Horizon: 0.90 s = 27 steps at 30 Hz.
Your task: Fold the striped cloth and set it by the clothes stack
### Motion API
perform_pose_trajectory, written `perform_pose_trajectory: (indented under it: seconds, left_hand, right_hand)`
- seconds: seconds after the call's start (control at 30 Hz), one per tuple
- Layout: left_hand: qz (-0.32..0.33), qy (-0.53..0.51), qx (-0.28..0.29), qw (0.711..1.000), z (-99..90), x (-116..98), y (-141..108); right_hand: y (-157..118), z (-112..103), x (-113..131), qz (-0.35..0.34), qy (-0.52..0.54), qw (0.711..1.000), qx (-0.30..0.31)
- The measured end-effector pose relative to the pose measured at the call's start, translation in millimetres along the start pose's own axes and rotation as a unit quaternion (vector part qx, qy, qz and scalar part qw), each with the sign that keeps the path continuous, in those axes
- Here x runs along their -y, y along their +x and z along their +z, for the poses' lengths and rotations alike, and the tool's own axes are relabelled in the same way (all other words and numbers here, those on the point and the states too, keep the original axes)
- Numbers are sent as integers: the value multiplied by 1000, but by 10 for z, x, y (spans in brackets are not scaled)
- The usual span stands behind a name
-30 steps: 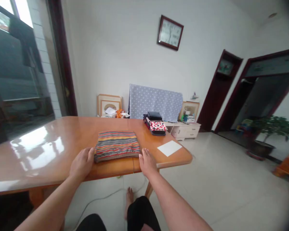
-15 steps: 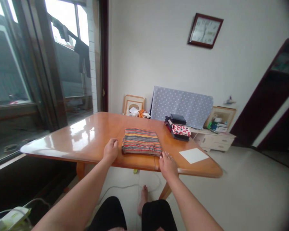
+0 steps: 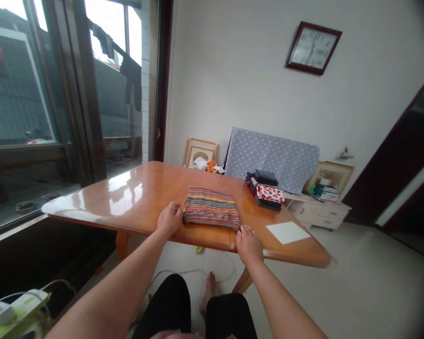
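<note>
A folded striped cloth (image 3: pixel 212 207) in red, yellow, grey and brown lies flat near the front edge of the wooden table. At its near left corner, my left hand (image 3: pixel 170 220) has its fingers curled against the edge; the fingertips are partly hidden. My right hand (image 3: pixel 249 245) rests on the table's front edge, bent fingers closed at the cloth's near right corner. What lies under those fingers is hidden from view.
Right of the cloth stands a stack of folded clothes (image 3: pixel 265 188), with a white sheet (image 3: pixel 288 232) nearer the table's right corner. Behind are a cloth-draped object (image 3: pixel 272 157) and a low white cabinet (image 3: pixel 318 213). A power strip (image 3: pixel 19 308) sits at lower left.
My left hand has moved in from beside the cloth to meet its left edge. My right hand stays at the near right corner. The view has shifted slightly left.
</note>
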State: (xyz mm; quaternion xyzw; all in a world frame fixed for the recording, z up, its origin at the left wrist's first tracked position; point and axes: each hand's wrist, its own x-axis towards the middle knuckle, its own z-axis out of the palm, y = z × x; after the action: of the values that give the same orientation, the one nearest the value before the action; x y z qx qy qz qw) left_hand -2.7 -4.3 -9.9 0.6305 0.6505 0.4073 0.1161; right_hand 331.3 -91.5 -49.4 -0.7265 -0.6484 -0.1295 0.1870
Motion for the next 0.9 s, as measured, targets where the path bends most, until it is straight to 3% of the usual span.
perform_pose_trajectory:
  seconds: [0.4,0.63,0.9]
  left_hand:
    - [8,28,13,999,-90,-98,-46]
    - [24,49,45,997,-77,-36,36]
    - [28,88,80,992,-61,-15,131]
  right_hand:
    - [11,-61,57,8,24,1000,11]
    - [12,-167,106,24,44,999,2]
    - [48,-141,116,39,56,998,-12]
